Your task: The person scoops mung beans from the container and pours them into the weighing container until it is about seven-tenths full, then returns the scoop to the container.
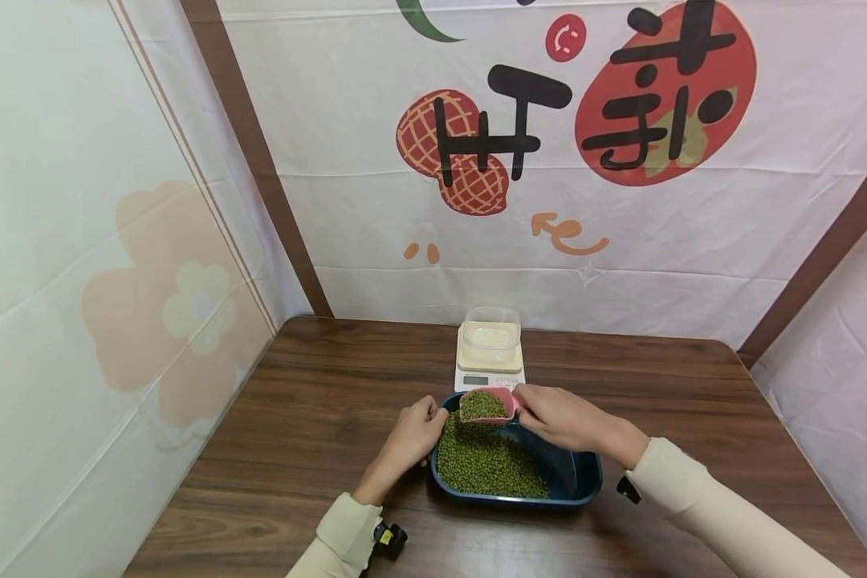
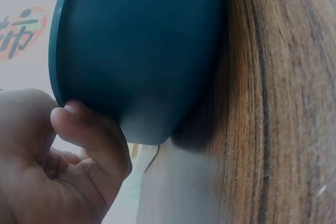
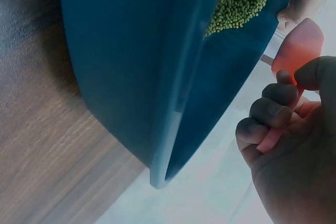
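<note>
My right hand point(image 1: 565, 415) grips the handle of a pink scoop point(image 3: 299, 48), fingers curled round it in the right wrist view. Green beans point(image 1: 483, 405) fill the scoop, which is held above the far side of a dark blue basin point(image 1: 581, 474). More green beans point(image 1: 487, 464) lie in the basin, heaped toward its left and front, while its right part shows bare bottom. With thumb and fingers my left hand point(image 1: 413, 433) pinches the basin's rim at the left far corner; the left wrist view shows the basin's outer wall point(image 2: 142, 40) beside those fingers.
Just behind the basin stands a white kitchen scale point(image 1: 490, 377) with a small display, bearing a clear plastic container point(image 1: 492, 331). Everything rests on a brown wooden table point(image 1: 332, 401). A printed white cloth point(image 1: 361, 217) hangs behind the table, with more cloth at both sides.
</note>
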The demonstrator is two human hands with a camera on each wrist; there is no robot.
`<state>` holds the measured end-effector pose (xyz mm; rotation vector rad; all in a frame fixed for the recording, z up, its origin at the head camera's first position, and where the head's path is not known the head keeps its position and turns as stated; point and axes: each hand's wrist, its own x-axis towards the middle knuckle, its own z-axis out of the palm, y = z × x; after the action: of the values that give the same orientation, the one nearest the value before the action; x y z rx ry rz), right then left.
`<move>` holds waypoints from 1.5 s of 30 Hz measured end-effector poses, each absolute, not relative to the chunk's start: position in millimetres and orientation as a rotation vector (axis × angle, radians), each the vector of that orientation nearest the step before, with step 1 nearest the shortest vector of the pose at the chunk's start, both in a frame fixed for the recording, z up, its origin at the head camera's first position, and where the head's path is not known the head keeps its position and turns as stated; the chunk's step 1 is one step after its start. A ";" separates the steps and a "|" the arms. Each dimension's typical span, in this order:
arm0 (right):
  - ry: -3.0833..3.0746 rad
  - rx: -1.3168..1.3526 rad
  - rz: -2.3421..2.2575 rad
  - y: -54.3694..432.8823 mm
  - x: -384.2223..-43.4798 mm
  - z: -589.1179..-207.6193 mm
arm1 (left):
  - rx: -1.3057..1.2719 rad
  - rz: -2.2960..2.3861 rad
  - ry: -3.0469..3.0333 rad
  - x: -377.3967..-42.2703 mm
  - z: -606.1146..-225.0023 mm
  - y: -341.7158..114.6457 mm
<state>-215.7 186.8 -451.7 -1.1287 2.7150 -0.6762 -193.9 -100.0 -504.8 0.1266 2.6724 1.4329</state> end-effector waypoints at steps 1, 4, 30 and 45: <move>2.725 -1.132 -0.679 187.3 -216.2 -451.5 | 0.122 1.432 2.672 -193.8 -504.6 -99.9; 2.748 -1.136 -0.686 188.9 -217.6 -451.0 | 0.136 1.441 2.673 -193.1 -504.6 -100.2; 2.853 -1.052 -0.655 193.4 -236.5 -443.3 | 0.135 1.445 2.651 -193.0 -503.1 -100.5; 2.877 -1.016 -0.676 196.8 -252.2 -439.6 | 0.138 1.447 2.657 -193.4 -503.8 -100.3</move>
<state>-252.2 196.8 -439.6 -1.0163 2.8770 -0.6758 -193.4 -100.3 -503.8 0.1380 2.6574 1.4471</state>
